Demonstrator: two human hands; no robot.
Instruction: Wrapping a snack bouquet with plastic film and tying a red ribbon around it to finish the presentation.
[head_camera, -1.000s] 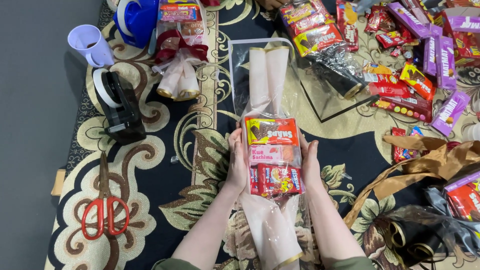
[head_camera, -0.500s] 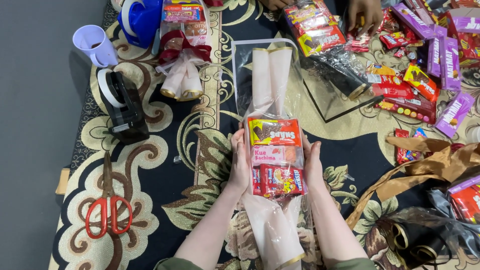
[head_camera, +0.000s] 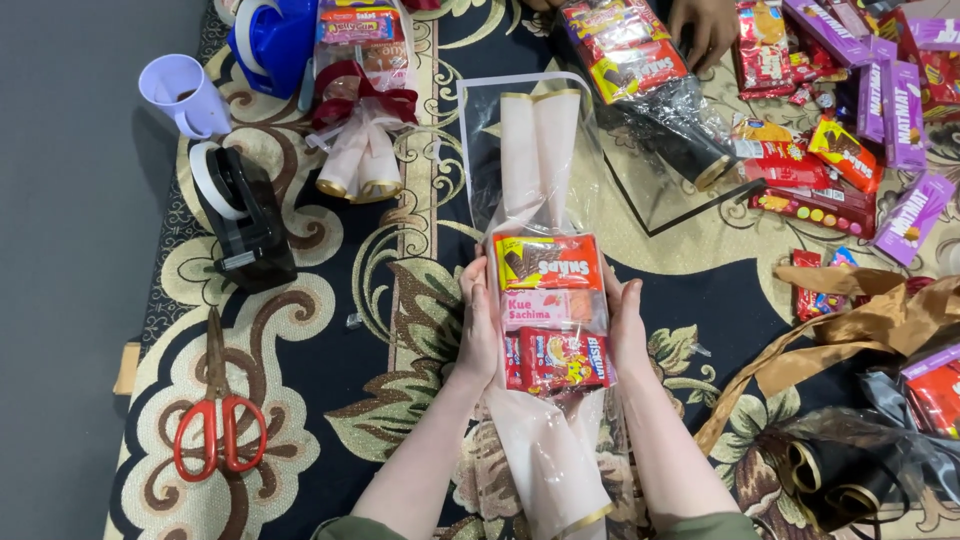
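1. Left hand (head_camera: 480, 325) lay flat against the left edge of the snack stack (head_camera: 553, 310), fingers nearly straight, pressing rather than gripping.
2. Right hand (head_camera: 625, 320) mirrored it on the right edge, palm inward, fingers extended; the stack was squeezed between both palms.
3. Snack stack: three packets in a column, a yellow-and-red one on top, a pink one in the middle, a red one at the bottom. It sat at mid-carpet on a clear wrap (head_camera: 535, 150) with pale pink paper rolled inside, the wrap running from above the stack to below the wrists.
4. Step judged: squaring up and holding the packets in line on the wrap before it is closed round them.
5. Next move, as a judgement, called for keeping the column pressed together while the wrap's sides were folded in; letting go of one side risked the packets sliding askew.
6. Nearby: tape dispenser (head_camera: 240, 210) and red scissors (head_camera: 218, 420), both well apart to the left; finished bundle (head_camera: 362, 110) at upper left.
7. Another person's hand (head_camera: 705, 28) rested on packets at the top edge.
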